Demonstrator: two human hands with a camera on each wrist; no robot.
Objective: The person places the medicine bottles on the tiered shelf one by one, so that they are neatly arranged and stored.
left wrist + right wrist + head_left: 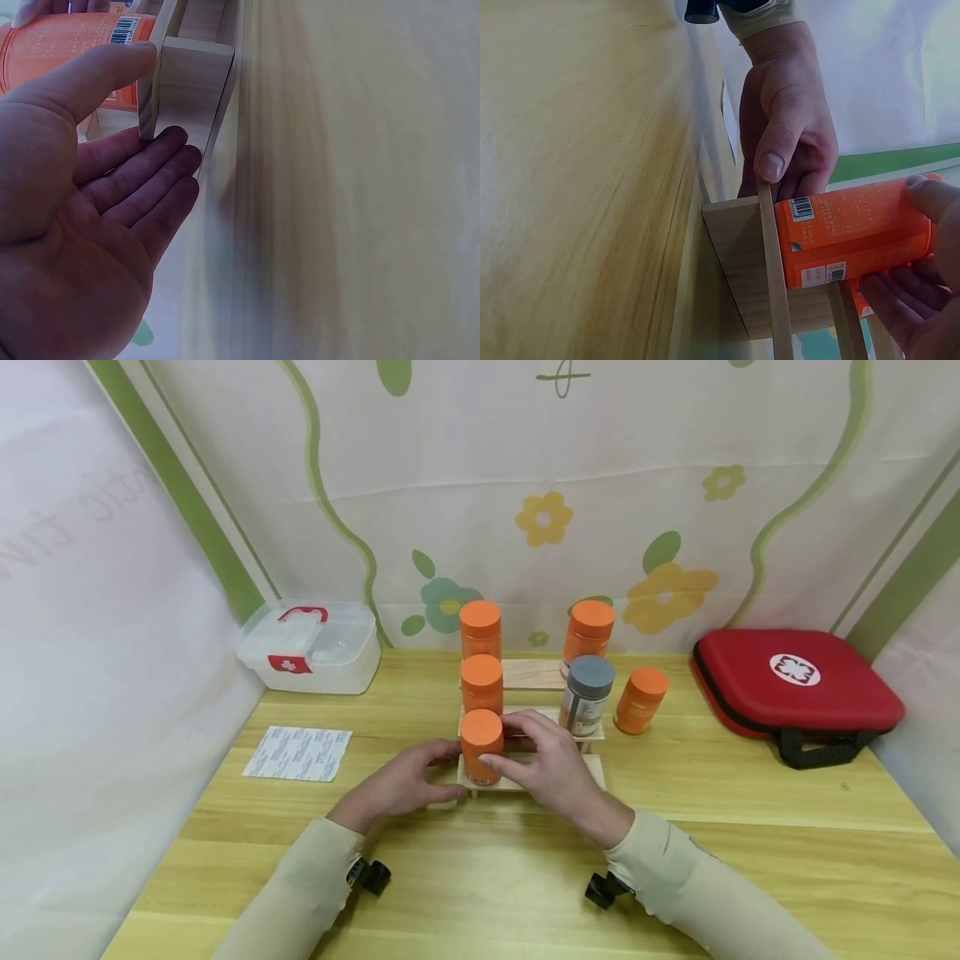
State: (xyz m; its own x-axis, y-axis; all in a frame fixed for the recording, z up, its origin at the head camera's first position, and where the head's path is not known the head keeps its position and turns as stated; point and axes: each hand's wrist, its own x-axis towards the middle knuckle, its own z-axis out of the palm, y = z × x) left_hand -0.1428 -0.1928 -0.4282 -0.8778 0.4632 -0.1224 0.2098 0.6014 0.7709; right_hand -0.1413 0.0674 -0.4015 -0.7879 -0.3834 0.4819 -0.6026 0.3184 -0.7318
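Observation:
A small three-step wooden shelf (594,768) stands on the table. On its lowest step, at the left end, is an upright orange bottle (482,747) with an orange lid. My right hand (553,768) grips this bottle from the right, thumb in front and fingers behind. My left hand (401,783) holds the left end of the lowest step; its thumb (112,67) lies at the board's edge and its fingers (142,169) reach along the side. Two more orange bottles, a middle one (482,681) and a rear one (480,627), line up behind.
On the shelf's right side stand a grey-lidded bottle (587,697) and an orange bottle (589,631). Another orange bottle (641,700) is on the table beside them. A red first-aid case (802,685) lies right; a clear box (315,647) and white packet (297,753) lie left.

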